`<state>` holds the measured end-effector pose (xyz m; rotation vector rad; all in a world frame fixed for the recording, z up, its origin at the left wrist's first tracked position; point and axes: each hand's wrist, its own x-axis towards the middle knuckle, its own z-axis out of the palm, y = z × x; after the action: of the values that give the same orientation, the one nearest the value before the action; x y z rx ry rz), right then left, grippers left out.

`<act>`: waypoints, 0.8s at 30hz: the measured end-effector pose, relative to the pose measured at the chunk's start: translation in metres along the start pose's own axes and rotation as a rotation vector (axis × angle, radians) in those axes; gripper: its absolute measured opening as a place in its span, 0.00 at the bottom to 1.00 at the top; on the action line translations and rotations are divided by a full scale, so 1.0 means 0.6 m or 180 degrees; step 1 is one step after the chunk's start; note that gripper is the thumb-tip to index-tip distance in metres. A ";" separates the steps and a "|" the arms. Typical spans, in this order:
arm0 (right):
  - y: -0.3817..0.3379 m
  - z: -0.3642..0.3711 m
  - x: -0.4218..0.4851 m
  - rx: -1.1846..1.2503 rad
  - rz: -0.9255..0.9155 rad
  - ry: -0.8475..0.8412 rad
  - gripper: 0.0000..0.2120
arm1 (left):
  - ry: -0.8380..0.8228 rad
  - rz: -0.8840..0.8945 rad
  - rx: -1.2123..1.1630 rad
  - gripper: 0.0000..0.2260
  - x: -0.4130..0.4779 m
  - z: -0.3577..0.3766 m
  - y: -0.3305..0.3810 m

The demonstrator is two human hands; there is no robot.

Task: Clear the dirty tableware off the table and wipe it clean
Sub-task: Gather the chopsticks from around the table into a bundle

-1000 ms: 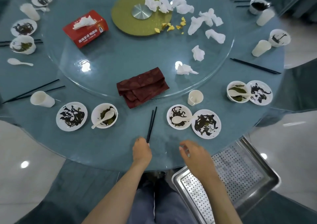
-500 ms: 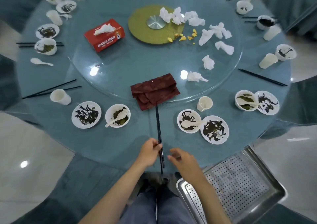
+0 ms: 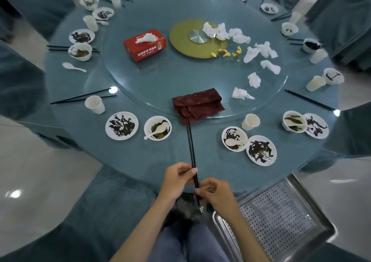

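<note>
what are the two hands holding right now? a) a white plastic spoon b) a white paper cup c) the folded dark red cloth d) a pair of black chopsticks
D: the left hand and the right hand both pinch the near end of the pair of black chopsticks, while neither hand touches the folded dark red cloth.

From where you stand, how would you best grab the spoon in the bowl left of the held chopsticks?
Likely pinch the spoon by its handle, from the near left: it juts over the bowl rim there, while the scoop lies inside.
</note>
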<state>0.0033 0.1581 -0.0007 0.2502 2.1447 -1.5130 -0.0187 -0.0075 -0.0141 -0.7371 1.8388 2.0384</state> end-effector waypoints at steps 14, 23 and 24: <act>0.037 0.049 -0.203 -0.0108 -0.0519 -0.0257 0.06 | 0.0165 0.0158 -0.0502 0.06 -0.229 -0.049 -0.056; 0.058 0.153 -0.338 -0.0824 -0.0890 -0.0350 0.11 | 0.0340 0.0221 -0.0517 0.05 -0.407 -0.176 -0.112; 0.054 0.165 -0.342 -0.1299 -0.1021 -0.0230 0.13 | 0.0389 0.0226 -0.0474 0.05 -0.422 -0.200 -0.115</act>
<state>0.2218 0.1059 0.0486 -0.2975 2.4558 -1.1759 0.2479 -0.0868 0.0630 -0.8653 1.8161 2.2408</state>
